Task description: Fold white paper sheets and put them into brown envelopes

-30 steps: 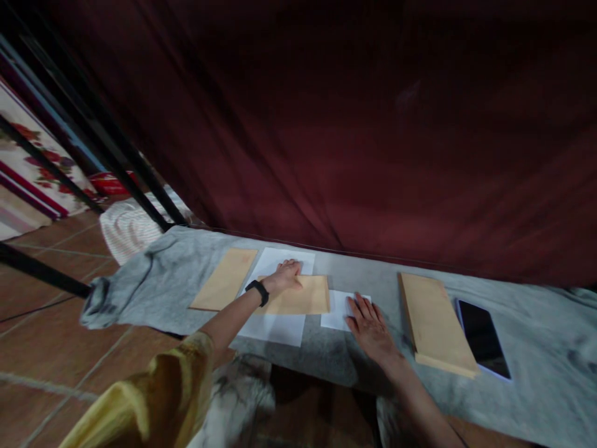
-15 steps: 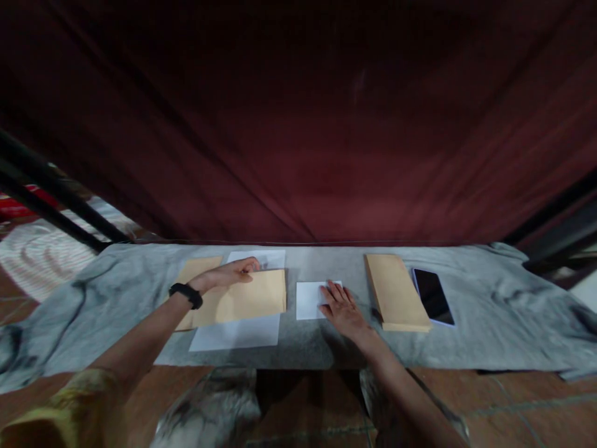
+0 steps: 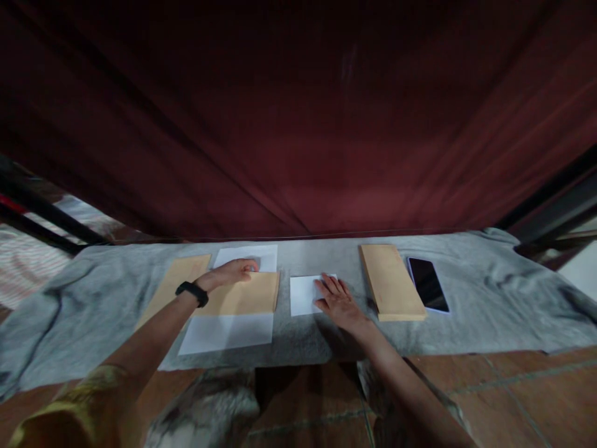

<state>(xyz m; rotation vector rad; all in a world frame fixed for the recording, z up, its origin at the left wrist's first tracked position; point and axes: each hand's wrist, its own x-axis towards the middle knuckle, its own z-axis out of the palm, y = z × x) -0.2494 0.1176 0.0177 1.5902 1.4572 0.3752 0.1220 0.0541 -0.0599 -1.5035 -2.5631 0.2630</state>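
Note:
My left hand [image 3: 232, 272], a black band on its wrist, has its fingers closed at the far edge of a brown paper envelope [image 3: 247, 297]. That envelope lies across a white sheet of paper [image 3: 228, 336], which sticks out in front and behind. My right hand [image 3: 340, 305] rests with fingers spread on the right part of a smaller white paper [image 3: 304, 295], flat on the grey cloth. More brown paper [image 3: 180, 277] shows under my left forearm, partly hidden by it.
A stack of brown envelopes [image 3: 394, 283] lies right of my right hand. Beside it is a phone [image 3: 428, 284] with a dark screen. Grey cloth [image 3: 494, 298] covers the table, and a dark red curtain [image 3: 298, 143] hangs behind it.
My left fingers have come down onto the envelope's far edge, and its right end has shifted slightly. My right hand stays on the small white paper. The whole view has tilted a little.

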